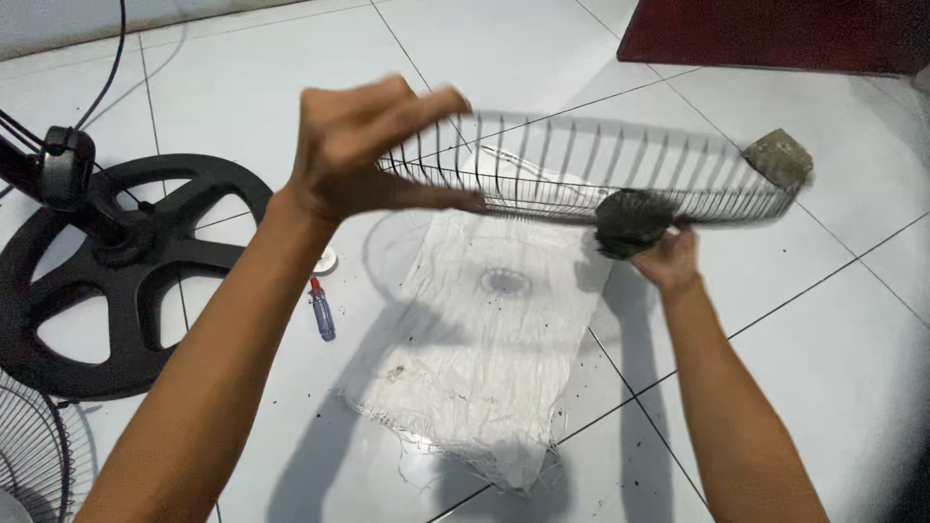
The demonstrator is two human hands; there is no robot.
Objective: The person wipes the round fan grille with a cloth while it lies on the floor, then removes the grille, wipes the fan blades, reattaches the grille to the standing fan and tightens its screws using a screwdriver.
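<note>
At the far left a black fan base point(116, 281), a heavy spoked disc with a matte plastic look, lies flat on the white tiled floor point(823, 387), its stem and cable rising toward the top-left corner; below it, at the bottom-left edge, part of a second wire grille point(34, 455) shows. Just right of the base lie a small white cap point(326, 260) and a short screwdriver point(322, 310) with a blue, see-through handle. The left hand point(363, 150) is raised above the floor, fingers curled and thumb stretched out, pinching the left rim of a round fan guard point(581, 169) made of thin metal wires; the guard is held nearly edge-on in the air between the two hands, and is somewhat blurred. Under it a crumpled, off-white cloth point(484, 339) with frayed edges is spread on the floor, with dark crumbs of dirt around it. The right hand point(668, 257) presses a dark, rough scrubbing pad point(632, 221) against the guard's near rim, fingers closed around the pad. A grey, dusty lump point(778, 157) sits at the guard's far right end; what it is cannot be told. By the look of it the wires are being scrubbed clean, and the next stroke seems to call for a firm grip by the left hand while the pad follows the rim.
</note>
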